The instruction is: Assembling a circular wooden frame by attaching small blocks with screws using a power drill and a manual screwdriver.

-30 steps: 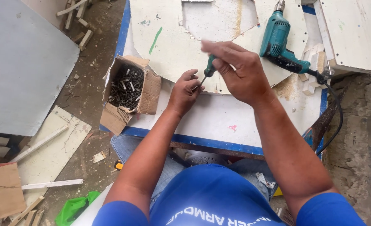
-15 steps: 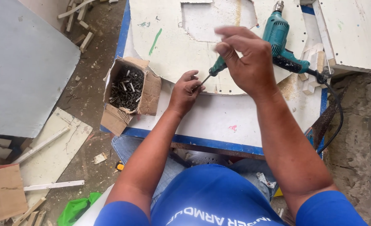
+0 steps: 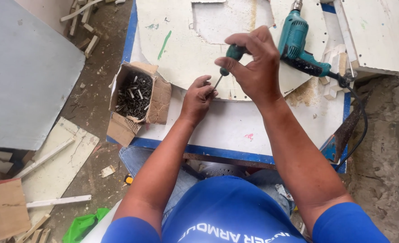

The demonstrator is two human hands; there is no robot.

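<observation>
Right hand on the screwdriver, left hand steadying the tip

Right hand [image 3: 253, 67] grips a green-handled screwdriver [image 3: 226, 63], fingers closed around the handle. Its thin shaft slants down toward 7 o'clock, ending at the left hand [image 3: 197, 96]. That hand pinches shut at the tip; whether it holds a screw cannot be told. Judged light and rigid, the tool is best held at the handle. A box of screws [image 3: 136, 96] sits at 9 o'clock, a teal drill [image 3: 298, 45] at 2 o'clock, both on the white board [image 3: 235, 126].
</observation>
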